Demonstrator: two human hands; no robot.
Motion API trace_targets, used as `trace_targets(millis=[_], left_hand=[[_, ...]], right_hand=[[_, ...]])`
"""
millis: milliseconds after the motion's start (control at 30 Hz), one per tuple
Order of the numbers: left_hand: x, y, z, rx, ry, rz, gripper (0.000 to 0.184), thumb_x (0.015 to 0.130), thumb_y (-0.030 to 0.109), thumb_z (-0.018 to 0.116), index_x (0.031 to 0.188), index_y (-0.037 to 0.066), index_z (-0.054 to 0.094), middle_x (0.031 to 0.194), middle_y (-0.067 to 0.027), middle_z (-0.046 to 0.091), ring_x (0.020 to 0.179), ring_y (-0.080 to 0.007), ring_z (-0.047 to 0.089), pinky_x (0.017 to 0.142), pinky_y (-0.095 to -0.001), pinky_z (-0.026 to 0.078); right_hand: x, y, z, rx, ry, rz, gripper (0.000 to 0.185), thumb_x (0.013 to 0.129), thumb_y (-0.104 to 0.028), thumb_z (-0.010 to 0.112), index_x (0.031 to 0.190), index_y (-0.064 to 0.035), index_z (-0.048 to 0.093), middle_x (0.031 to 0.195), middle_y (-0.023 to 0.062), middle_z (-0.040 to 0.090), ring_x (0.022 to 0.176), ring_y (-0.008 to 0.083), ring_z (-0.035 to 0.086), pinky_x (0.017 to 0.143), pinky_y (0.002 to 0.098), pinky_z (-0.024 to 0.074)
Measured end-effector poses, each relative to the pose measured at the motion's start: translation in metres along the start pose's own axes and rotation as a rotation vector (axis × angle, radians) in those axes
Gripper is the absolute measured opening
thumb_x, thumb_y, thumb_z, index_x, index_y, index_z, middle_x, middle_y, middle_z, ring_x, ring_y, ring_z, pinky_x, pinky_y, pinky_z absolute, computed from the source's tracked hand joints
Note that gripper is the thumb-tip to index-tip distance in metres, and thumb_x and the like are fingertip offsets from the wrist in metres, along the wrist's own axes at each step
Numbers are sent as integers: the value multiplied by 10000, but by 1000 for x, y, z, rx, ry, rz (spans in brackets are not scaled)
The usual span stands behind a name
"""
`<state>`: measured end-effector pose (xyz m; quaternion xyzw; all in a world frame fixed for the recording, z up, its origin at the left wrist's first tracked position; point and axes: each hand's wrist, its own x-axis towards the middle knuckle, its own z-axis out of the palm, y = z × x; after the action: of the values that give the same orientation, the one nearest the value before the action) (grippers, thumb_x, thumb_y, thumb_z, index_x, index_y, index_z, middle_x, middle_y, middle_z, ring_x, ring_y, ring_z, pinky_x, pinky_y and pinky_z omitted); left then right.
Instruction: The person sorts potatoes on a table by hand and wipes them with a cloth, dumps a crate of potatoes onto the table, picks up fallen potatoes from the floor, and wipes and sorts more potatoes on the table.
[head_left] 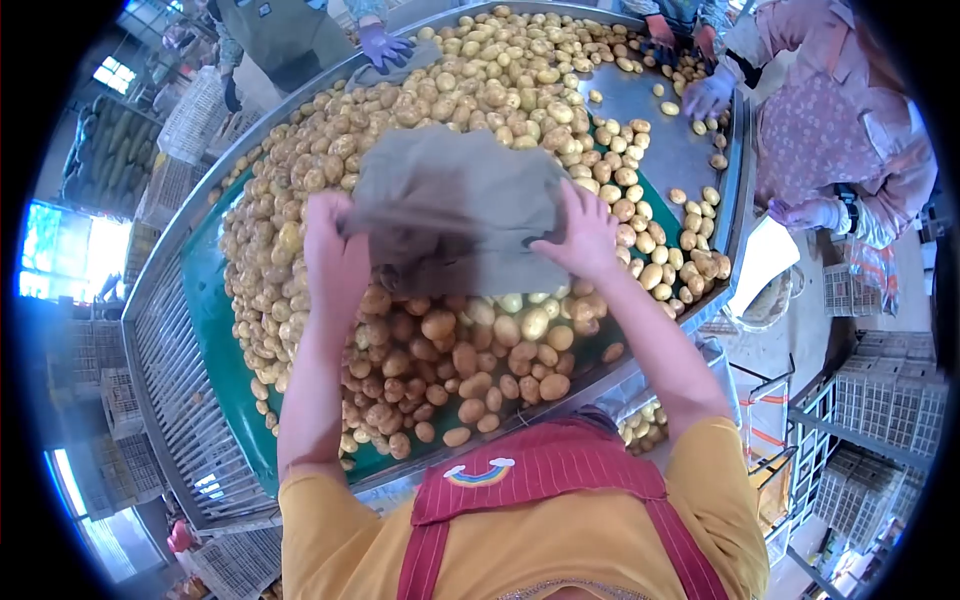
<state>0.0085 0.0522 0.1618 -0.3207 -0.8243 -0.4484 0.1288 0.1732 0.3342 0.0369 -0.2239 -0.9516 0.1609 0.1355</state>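
A grey-brown cloth (470, 200) is spread between my two hands above a large heap of potatoes (280, 230). My left hand (335, 255) is closed on the cloth's left edge. At the right edge, my right hand (585, 235) grips the cloth with the thumb near its lower corner and the other fingers at its upper side. The cloth hides the potatoes under it. More potatoes lie below it, close to my red apron (550, 470).
The metal sorting table (160, 370) has a green surface (205, 300) and slatted left side. Co-workers stand along the far and right edges, one gloved hand (385, 47) on another cloth, another gloved hand (708, 95) among potatoes. Crates (890, 400) stand at right.
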Motion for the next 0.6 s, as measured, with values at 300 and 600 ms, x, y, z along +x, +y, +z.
trace_targets(millis=[300,600], left_hand=[[12,135,-15,-10,-102,480,298,722,11,669,1006,83,612,861,-99,647,729,-319,664,621,-380,520],[-30,119,-62,127,-1129,159,251,772,124,749,1015,116,684,875,-110,679,816,-328,677,660,-400,525]], right_hand=[[28,-1,-33,637,192,220,247,872,-127,664,1115,-84,678,1128,124,635,1046,313,607,863,391,513],[-86,84,-70,992,-460,8,266,840,-14,649,1102,-49,616,1207,107,610,1195,264,547,1043,368,432]])
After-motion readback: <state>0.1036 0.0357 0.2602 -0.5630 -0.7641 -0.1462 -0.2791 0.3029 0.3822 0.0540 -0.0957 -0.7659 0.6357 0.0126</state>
